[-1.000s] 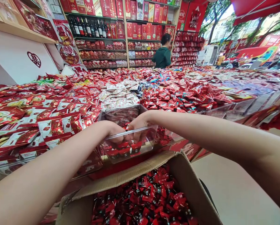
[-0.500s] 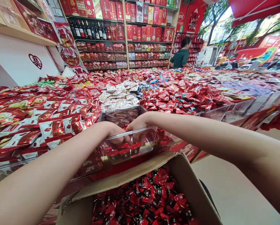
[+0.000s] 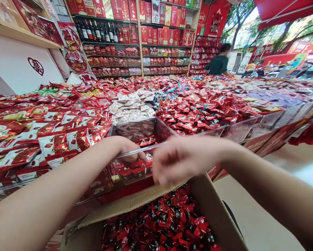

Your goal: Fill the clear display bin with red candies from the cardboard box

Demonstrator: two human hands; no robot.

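My left hand (image 3: 131, 157) reaches over the rim of a clear plastic bin (image 3: 143, 179), its stretched fingers resting on small red and black wrapped candies (image 3: 139, 170) inside. Part of that hand shows only through the bin's front wall. Outside the bin, my right hand (image 3: 178, 160) is above the back edge of an open cardboard box (image 3: 211, 205). It is smeared by motion with its fingers bent, so whether anything is in them is unclear. The box holds a heap of similar red and black wrapped candies (image 3: 164, 219).
Red-and-white snack packets (image 3: 64, 143) are piled left of the bin, white packets (image 3: 135, 106) behind it and red packets (image 3: 195, 108) to the right. A clear divider (image 3: 240, 127) edges the display. A person (image 3: 217, 64) stands at the far side near shelves (image 3: 140, 47).
My right hand has come out of the clear bin, moving right and towards me, above the box edge. My left hand stays in the bin. The person at the back has shifted right.
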